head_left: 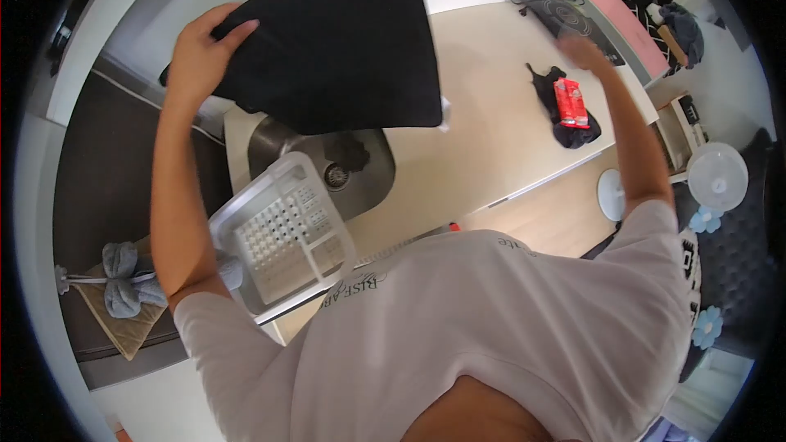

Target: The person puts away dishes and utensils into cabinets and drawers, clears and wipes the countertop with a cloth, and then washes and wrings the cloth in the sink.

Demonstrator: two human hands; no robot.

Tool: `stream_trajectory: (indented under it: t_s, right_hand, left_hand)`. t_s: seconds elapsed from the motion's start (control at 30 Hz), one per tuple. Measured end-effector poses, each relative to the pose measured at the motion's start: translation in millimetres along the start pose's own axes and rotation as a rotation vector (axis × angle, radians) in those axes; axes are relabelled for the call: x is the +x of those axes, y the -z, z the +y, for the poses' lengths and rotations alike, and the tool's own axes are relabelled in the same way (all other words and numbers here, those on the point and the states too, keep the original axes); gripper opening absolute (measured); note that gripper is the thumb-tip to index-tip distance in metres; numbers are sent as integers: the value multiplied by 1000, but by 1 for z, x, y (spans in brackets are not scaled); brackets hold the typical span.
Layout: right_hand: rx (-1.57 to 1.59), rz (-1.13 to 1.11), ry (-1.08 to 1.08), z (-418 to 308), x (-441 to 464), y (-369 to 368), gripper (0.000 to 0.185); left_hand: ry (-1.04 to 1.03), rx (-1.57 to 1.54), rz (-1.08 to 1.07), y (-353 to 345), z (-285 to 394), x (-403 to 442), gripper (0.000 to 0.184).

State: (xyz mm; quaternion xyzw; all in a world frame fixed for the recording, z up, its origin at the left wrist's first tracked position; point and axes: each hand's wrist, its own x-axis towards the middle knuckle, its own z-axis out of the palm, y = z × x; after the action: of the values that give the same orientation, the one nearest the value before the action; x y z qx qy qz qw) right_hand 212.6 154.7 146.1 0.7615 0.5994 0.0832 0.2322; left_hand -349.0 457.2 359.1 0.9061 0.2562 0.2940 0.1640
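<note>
The black sheet (336,49) was in the left hand (209,47), which gripped its left edge with the thumb laid over the upper face. Its long axis ran roughly left to right, away from the left hand and toward the right side. The right hand (581,51) was well apart from the sheet's free right edge, so of the 2 hands only the left had contact with it. The right hand was blurred beside the black cooktop (565,15); whether its fingers were curled or spread, or touched the cooktop, could not be told.

The sheet covered the far part of the sink (378,184) from view and overlapped the desk (483,123) beyond; whether it rested on anything there was unclear. A small white thing (445,115) showed just beside its near right corner. Between the sheet and the right forearm (629,119), a red packet (571,103) lay on a dark cloth-like thing (578,137), nearer the forearm than the sheet.

On the near left, a white basket (309,165) stood in the way, overlapping the sink's left side in view, close to the left forearm (180,172). A dark item (350,151) lay in the sink, near the drain (336,176).
</note>
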Motion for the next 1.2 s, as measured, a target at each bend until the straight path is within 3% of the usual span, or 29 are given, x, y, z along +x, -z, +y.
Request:
stream_trajectory:
  t_s: [0.03,0.07,0.13,0.2,0.33,0.43,0.53,0.73,0.77,0.8,0.87,0.9,0.97,1.0,1.07,1.2]
  right_hand:
    - [275,-78,-317,11,-10,-64,51]
    - [603,-15,-620,2,-33,-88,64]
    - [742,-162,-763,-27,-61,-119,71]
    - [766,-68,-1011,-48,-64,-170,66]
    - [963,281,-1163,-66,-77,-161,51]
    - [1222,501,-1194,-46,-83,-170,41]
    - [1239,548,-1291,-17,-97,-164,43]
    - [1083,361,-1434,46,-111,-236,46]
    - [922,375,-1574,39,-104,-223,54]
    - [599,597,-1451,29,-101,-211,54]
    - [429,802,-1074,-7,-89,-152,56]
    - [570,795,-842,-23,-81,-133,57]
    - [403,663,-485,-74,-66,-107,56]
    - [578,549,-297,-86,-58,-102,55]
    - [485,312,-340,-100,-33,-123,53]
    - [522,337,-366,-85,63,-135,53]
  left_hand:
    - [18,-40,-3,1,0,-1,28]
    - [36,-76,-5,3,0,-1,27]
    - [66,-181,5,1,-11,2,21]
    - [99,-45,58,7,-10,7,20]
    - [-200,153,219,8,-8,16,20]
    - [-259,148,317,4,-16,18,20]
    - [-263,212,400,1,-18,17,20]
    - [-256,231,456,2,-10,4,18]
    - [-291,255,453,4,-11,3,18]
    - [-296,259,448,7,-16,2,18]
    - [-308,271,446,15,-28,0,19]
    - [-402,308,487,16,-33,-2,18]
    - [-546,243,433,21,-39,-2,17]
    - [-523,339,381,34,-54,-3,18]
    - [-491,530,272,59,-75,-4,25]
    - [-241,439,315,72,-98,-21,20]
